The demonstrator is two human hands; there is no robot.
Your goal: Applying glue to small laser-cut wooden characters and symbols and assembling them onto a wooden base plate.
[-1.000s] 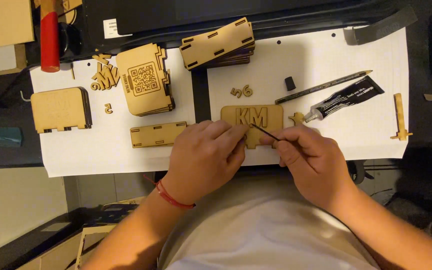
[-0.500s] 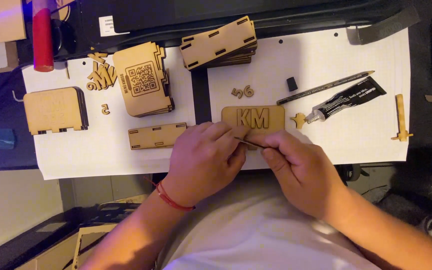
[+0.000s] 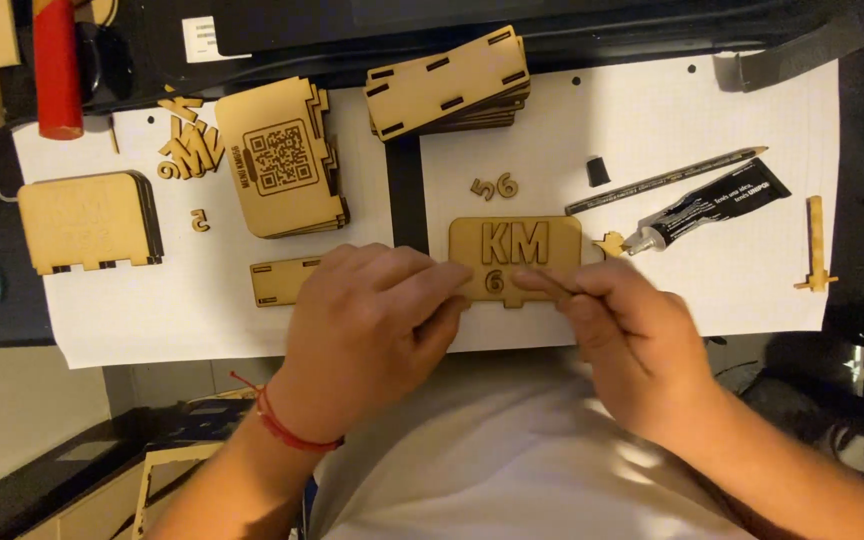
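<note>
My left hand (image 3: 377,320) lies flat with its fingertips pressed down on the left end of the small wooden plaque (image 3: 515,258), which sits on the white paper sheet (image 3: 652,110) at the near table edge, apparently to pin it steady. My right hand (image 3: 632,335) pinches something thin against the plaque's lower edge, just beside the small wooden digit (image 3: 494,283) under the cut letters; what it is I cannot tell. The uncapped glue tube (image 3: 712,205) and pencil (image 3: 667,180) lie just right of it, within easy reach.

matt pale wooden plaque (image 3: 517,255), matt white paper sheets (image 3: 652,110), glossy black plastic glue tube (image 3: 712,205), smooth red cord bracelet (image 3: 287,425)
</note>
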